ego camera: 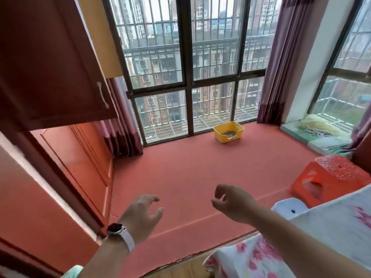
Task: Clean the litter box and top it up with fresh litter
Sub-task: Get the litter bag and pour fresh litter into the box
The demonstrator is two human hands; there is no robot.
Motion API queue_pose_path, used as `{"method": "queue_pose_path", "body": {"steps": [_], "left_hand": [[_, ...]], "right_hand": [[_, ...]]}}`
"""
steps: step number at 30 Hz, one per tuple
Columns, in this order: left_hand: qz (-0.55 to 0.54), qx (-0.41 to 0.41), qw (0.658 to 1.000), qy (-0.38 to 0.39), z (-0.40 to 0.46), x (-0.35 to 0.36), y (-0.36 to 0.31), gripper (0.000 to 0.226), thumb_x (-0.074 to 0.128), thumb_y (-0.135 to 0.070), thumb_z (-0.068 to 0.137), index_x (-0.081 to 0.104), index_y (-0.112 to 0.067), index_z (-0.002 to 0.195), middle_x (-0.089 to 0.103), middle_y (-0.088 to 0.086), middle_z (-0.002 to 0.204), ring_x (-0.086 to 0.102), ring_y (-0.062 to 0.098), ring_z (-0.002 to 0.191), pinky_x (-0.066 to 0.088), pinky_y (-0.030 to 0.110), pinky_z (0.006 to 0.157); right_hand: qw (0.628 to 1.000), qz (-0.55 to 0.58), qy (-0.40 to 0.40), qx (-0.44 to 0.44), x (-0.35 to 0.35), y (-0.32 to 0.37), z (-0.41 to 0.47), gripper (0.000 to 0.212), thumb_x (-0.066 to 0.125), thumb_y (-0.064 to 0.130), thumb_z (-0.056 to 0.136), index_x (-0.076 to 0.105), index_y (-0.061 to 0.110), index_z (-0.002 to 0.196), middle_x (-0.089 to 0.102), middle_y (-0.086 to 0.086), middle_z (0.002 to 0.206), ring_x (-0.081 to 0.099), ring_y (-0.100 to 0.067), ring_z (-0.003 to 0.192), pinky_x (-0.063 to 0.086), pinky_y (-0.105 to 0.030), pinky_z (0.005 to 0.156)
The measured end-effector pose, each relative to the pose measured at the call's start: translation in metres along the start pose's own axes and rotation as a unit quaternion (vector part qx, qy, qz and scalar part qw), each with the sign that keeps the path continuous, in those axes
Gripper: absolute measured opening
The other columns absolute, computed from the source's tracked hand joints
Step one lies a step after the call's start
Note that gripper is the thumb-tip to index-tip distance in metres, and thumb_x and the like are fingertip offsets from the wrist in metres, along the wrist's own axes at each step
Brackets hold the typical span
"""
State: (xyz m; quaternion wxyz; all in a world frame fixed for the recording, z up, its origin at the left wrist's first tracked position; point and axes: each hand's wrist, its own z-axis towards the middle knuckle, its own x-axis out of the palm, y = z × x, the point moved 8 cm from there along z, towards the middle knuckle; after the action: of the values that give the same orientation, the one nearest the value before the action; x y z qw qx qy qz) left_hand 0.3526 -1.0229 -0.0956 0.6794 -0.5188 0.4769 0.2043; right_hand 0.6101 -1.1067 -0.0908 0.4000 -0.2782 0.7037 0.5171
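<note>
A yellow litter box (220, 135) stands on the red carpeted platform (190, 173) by the barred window, with a thin grey layer of litter inside. Both my hands hover low in the foreground, far from the box. My left hand (140, 215), with a watch on a white strap at the wrist, has loosely spread fingers and holds nothing. My right hand (232, 201) hangs with loosely curled fingers and holds nothing.
A wooden wardrobe (60, 177) and an upper cabinet (50, 67) fill the left side. A red plastic stool (331, 179) and a white stool (289, 207) stand at the right. Floral bedding (301, 247) lies at the lower right. Purple curtains (285, 67) frame the window.
</note>
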Motion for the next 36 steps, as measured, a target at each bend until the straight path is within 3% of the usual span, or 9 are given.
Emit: {"method": "queue_pose_path", "body": {"steps": [4, 7, 11, 14, 19, 25, 28, 36], "left_hand": [[-0.002, 0.001, 1.000, -0.010, 0.080, -0.036, 0.040, 0.058, 0.044, -0.060, 0.077, 0.063, -0.024, 0.118, 0.060, -0.008, 0.115, 0.056, 0.010, 0.109, 0.040, 0.021, 0.093], [0.006, 0.010, 1.000, -0.017, 0.138, -0.058, 0.064, 0.042, 0.056, -0.046, 0.088, 0.061, -0.023, 0.122, 0.060, -0.006, 0.120, 0.056, 0.011, 0.111, 0.040, 0.022, 0.094], [-0.002, 0.024, 1.000, -0.019, 0.196, -0.067, 0.075, 0.045, 0.056, -0.047, 0.085, 0.063, -0.021, 0.121, 0.063, -0.004, 0.119, 0.057, 0.013, 0.110, 0.040, 0.024, 0.094], [-0.033, 0.022, 0.999, -0.020, 0.231, -0.069, 0.084, 0.055, 0.050, -0.050, 0.077, 0.063, -0.022, 0.122, 0.064, -0.003, 0.119, 0.058, 0.014, 0.110, 0.042, 0.026, 0.095], [-0.031, 0.025, 0.999, -0.023, 0.294, -0.065, 0.097, 0.042, 0.061, -0.037, 0.089, 0.058, -0.021, 0.128, 0.061, -0.004, 0.122, 0.055, 0.011, 0.112, 0.041, 0.025, 0.097], [-0.021, 0.010, 1.000, -0.007, 0.384, -0.059, 0.102, 0.060, 0.045, -0.056, 0.076, 0.060, -0.023, 0.124, 0.060, -0.007, 0.118, 0.055, 0.011, 0.111, 0.043, 0.027, 0.097], [0.003, 0.000, 1.000, -0.009, 0.440, -0.061, 0.105, 0.056, 0.047, -0.054, 0.080, 0.058, -0.025, 0.127, 0.059, -0.008, 0.123, 0.053, 0.011, 0.114, 0.042, 0.028, 0.099], [0.021, -0.050, 0.997, -0.055, 0.593, -0.078, 0.084, 0.077, 0.030, -0.067, 0.067, 0.060, -0.025, 0.124, 0.060, -0.008, 0.121, 0.055, 0.011, 0.113, 0.043, 0.028, 0.096]], "right_hand": [[1.000, -0.009, 0.007, -0.011, -0.001, 0.046, 0.084, 0.013, 0.058, 0.046, 0.083, 0.053, 0.035, 0.086, 0.060, 0.012, 0.092, 0.059, -0.015, 0.086, 0.038, -0.025, 0.067], [1.000, -0.002, -0.007, -0.013, -0.005, 0.076, 0.138, 0.014, 0.057, 0.047, 0.085, 0.056, 0.035, 0.091, 0.060, 0.015, 0.094, 0.059, -0.012, 0.088, 0.040, -0.026, 0.068], [0.999, -0.022, -0.001, -0.024, -0.004, 0.098, 0.188, 0.013, 0.057, 0.046, 0.085, 0.055, 0.035, 0.090, 0.059, 0.015, 0.091, 0.057, -0.012, 0.084, 0.041, -0.026, 0.069], [0.999, -0.017, 0.000, -0.033, -0.006, 0.106, 0.230, 0.013, 0.058, 0.046, 0.085, 0.050, 0.036, 0.086, 0.061, 0.015, 0.094, 0.059, -0.012, 0.087, 0.043, -0.026, 0.071], [1.000, -0.018, 0.004, -0.025, -0.011, 0.107, 0.296, 0.014, 0.057, 0.049, 0.087, 0.055, 0.036, 0.091, 0.060, 0.016, 0.094, 0.061, -0.012, 0.090, 0.044, -0.026, 0.072], [0.999, 0.000, 0.013, -0.042, -0.022, 0.106, 0.398, 0.014, 0.057, 0.048, 0.086, 0.053, 0.036, 0.091, 0.063, 0.015, 0.098, 0.061, -0.011, 0.091, 0.042, -0.025, 0.069], [0.997, 0.005, 0.012, -0.073, -0.034, 0.112, 0.455, 0.017, 0.058, 0.046, 0.087, 0.059, 0.032, 0.097, 0.061, 0.015, 0.096, 0.060, -0.011, 0.090, 0.038, -0.024, 0.068], [0.989, 0.006, 0.038, -0.140, -0.085, 0.116, 0.631, 0.023, 0.058, 0.044, 0.088, 0.060, 0.028, 0.105, 0.060, 0.015, 0.097, 0.061, -0.012, 0.093, 0.041, -0.025, 0.072]]}}
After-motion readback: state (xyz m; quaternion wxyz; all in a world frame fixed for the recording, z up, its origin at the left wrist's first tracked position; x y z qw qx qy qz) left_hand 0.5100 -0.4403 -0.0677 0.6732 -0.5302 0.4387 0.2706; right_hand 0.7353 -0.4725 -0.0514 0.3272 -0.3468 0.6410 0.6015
